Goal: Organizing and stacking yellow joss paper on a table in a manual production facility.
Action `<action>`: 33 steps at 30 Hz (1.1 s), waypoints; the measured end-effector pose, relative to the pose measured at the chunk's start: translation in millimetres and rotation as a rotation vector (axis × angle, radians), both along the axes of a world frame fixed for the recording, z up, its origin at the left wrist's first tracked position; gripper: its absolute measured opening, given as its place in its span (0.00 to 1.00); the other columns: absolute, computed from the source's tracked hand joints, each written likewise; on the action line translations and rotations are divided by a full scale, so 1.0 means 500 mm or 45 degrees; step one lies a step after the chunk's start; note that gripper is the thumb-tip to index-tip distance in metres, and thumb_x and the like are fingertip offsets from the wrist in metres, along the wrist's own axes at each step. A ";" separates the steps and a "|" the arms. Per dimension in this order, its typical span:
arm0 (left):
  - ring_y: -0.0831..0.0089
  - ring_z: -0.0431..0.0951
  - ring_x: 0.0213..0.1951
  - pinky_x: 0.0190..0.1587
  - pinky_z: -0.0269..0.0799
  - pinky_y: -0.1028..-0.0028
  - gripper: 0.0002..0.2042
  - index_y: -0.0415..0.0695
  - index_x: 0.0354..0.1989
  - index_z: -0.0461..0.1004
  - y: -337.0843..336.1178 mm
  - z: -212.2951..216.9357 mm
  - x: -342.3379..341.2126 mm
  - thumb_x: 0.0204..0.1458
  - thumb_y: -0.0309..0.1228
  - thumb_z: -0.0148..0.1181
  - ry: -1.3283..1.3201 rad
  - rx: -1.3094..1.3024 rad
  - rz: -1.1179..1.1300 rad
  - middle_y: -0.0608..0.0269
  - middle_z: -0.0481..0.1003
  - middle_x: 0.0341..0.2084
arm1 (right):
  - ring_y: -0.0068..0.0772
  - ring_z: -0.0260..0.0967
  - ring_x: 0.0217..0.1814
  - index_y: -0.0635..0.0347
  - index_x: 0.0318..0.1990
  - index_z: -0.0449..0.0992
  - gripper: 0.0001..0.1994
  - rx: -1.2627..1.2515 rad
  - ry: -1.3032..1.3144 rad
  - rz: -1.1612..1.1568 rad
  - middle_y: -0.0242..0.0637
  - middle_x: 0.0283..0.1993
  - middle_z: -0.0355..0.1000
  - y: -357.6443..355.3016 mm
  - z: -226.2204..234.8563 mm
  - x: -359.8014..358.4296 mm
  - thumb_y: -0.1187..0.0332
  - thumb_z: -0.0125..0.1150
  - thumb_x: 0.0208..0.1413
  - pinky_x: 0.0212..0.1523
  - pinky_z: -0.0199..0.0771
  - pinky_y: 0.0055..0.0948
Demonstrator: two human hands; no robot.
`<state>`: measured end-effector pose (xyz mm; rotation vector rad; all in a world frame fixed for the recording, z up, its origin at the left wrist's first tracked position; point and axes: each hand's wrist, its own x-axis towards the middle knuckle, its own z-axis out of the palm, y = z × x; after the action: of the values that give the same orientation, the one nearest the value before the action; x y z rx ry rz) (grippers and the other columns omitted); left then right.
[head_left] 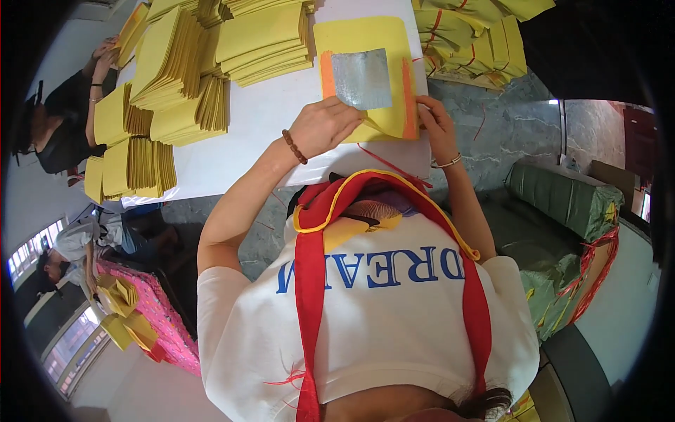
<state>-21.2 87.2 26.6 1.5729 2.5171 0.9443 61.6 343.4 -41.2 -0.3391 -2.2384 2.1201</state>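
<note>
A yellow paper sheet [358,35] lies on the white-covered table in front of me, with a silver foil square [362,79] in its middle and an orange strip down each side. My left hand [325,126], a brown bead bracelet on its wrist, has its fingers closed on the near edge, where the paper lifts and bends slightly. At the right edge, close to the near corner, my right hand [439,128] pinches the sheet beside the orange strip. Part of the near edge is hidden under my left fingers.
Stacks of folded yellow paper [264,42] fill the table's left side. Tied yellow bundles [471,42] stand beyond its right edge. One person [63,126] handles paper at far left; another [81,243] works at a pink-covered table [151,309]. Green wrapped bales [562,200] sit at right.
</note>
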 end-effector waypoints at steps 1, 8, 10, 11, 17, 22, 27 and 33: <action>0.60 0.75 0.33 0.37 0.72 0.66 0.08 0.41 0.38 0.75 -0.003 0.002 -0.006 0.52 0.29 0.56 -0.066 -0.013 0.025 0.58 0.75 0.29 | 0.20 0.65 0.43 0.56 0.52 0.71 0.16 -0.019 0.072 0.007 0.30 0.49 0.66 -0.001 -0.002 0.001 0.71 0.55 0.55 0.41 0.66 0.20; 0.58 0.74 0.33 0.38 0.71 0.66 0.07 0.40 0.38 0.75 -0.009 -0.001 -0.012 0.54 0.26 0.53 -0.228 0.040 0.049 0.55 0.74 0.28 | 0.35 0.61 0.56 0.54 0.55 0.68 0.26 0.294 0.260 -0.153 0.37 0.58 0.61 -0.023 0.031 0.002 0.73 0.59 0.44 0.53 0.64 0.33; 0.58 0.74 0.33 0.38 0.71 0.66 0.08 0.39 0.38 0.75 -0.009 -0.005 -0.015 0.54 0.28 0.53 -0.275 0.058 0.056 0.54 0.74 0.28 | 0.40 0.60 0.59 0.52 0.54 0.69 0.27 0.470 0.388 -0.132 0.38 0.61 0.61 -0.022 0.041 -0.007 0.75 0.60 0.40 0.56 0.61 0.37; 0.58 0.75 0.33 0.37 0.71 0.66 0.08 0.39 0.37 0.75 -0.010 -0.006 -0.018 0.55 0.28 0.53 -0.299 0.069 0.057 0.53 0.75 0.28 | 0.42 0.59 0.61 0.52 0.53 0.70 0.27 0.606 0.494 -0.069 0.39 0.61 0.61 -0.016 0.045 -0.017 0.76 0.60 0.39 0.58 0.60 0.38; 0.58 0.75 0.33 0.37 0.71 0.67 0.09 0.38 0.38 0.76 -0.015 -0.006 -0.031 0.56 0.31 0.53 -0.574 0.100 0.118 0.53 0.75 0.28 | 0.46 0.57 0.65 0.55 0.42 0.75 0.21 0.649 0.564 0.334 0.36 0.57 0.68 0.017 0.041 -0.058 0.78 0.60 0.33 0.64 0.54 0.40; 0.58 0.75 0.33 0.37 0.71 0.67 0.09 0.39 0.37 0.76 -0.013 0.001 -0.026 0.56 0.31 0.53 -0.693 0.029 0.221 0.53 0.75 0.29 | 0.43 0.58 0.64 0.55 0.41 0.75 0.18 0.526 0.473 0.333 0.36 0.55 0.70 0.015 0.035 -0.053 0.78 0.61 0.37 0.64 0.55 0.38; 0.58 0.75 0.33 0.37 0.71 0.67 0.08 0.39 0.36 0.76 -0.010 0.005 -0.027 0.56 0.31 0.54 -0.783 0.045 0.266 0.53 0.76 0.29 | 0.41 0.58 0.64 0.56 0.43 0.75 0.17 0.479 0.461 0.304 0.35 0.56 0.69 0.011 0.031 -0.049 0.75 0.64 0.42 0.63 0.56 0.36; 0.62 0.74 0.35 0.38 0.70 0.67 0.10 0.43 0.41 0.75 0.002 0.021 -0.006 0.52 0.31 0.57 -0.426 0.050 0.155 0.56 0.76 0.33 | 0.40 0.60 0.63 0.57 0.43 0.75 0.16 0.421 0.453 0.290 0.37 0.55 0.70 0.012 0.020 -0.048 0.76 0.63 0.43 0.62 0.57 0.34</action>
<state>-24.4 88.2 36.9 1.1631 2.3899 1.1660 37.4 349.7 -31.1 0.2948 -2.4312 1.6757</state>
